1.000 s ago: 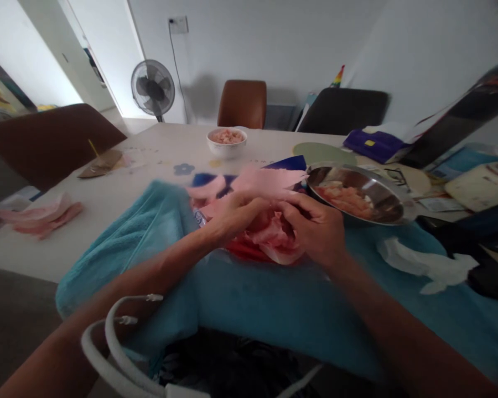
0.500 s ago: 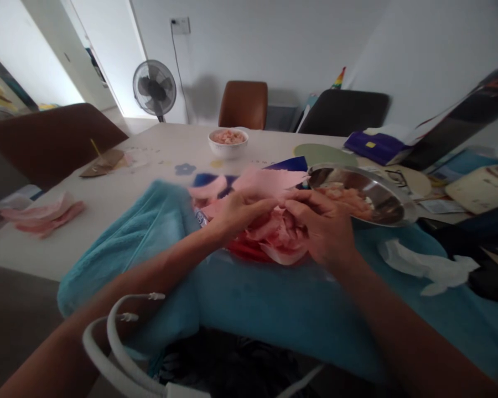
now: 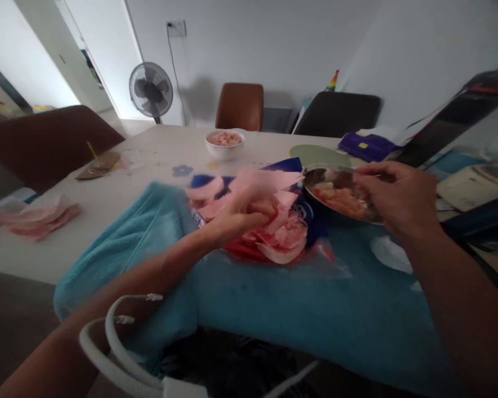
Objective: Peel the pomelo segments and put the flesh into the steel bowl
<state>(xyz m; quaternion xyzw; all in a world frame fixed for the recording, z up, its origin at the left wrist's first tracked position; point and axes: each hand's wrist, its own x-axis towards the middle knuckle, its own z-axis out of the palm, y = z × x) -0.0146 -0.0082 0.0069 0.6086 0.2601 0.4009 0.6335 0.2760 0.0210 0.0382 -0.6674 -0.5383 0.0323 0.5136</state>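
Observation:
A pile of pink pomelo peel and membrane [image 3: 286, 243] lies on a blue and red plastic bag in front of me. Over this pile is my left hand [image 3: 243, 215], its fingers curled in and partly blurred; whatever they hold cannot be made out. My right hand [image 3: 402, 193] reaches over the near right rim of a metal bowl [image 3: 311, 172], fingertips pinched together above it. Pinkish pomelo pulp [image 3: 340, 200] lies inside that bowl. Anything in the right fingertips is hidden.
A white bowl [image 3: 224, 151] heaped with pink pulp stands farther back. Pink peel pieces [image 3: 41, 217] lie at the left. A teal towel [image 3: 128, 237] covers the near table. Crumpled tissue [image 3: 392, 253] lies under my right wrist. A purple packet [image 3: 367, 145] sits at right.
My right hand has parted from my left and moved right, over the metal bowl. The left hand stays above the peel pile, fingers more curled.

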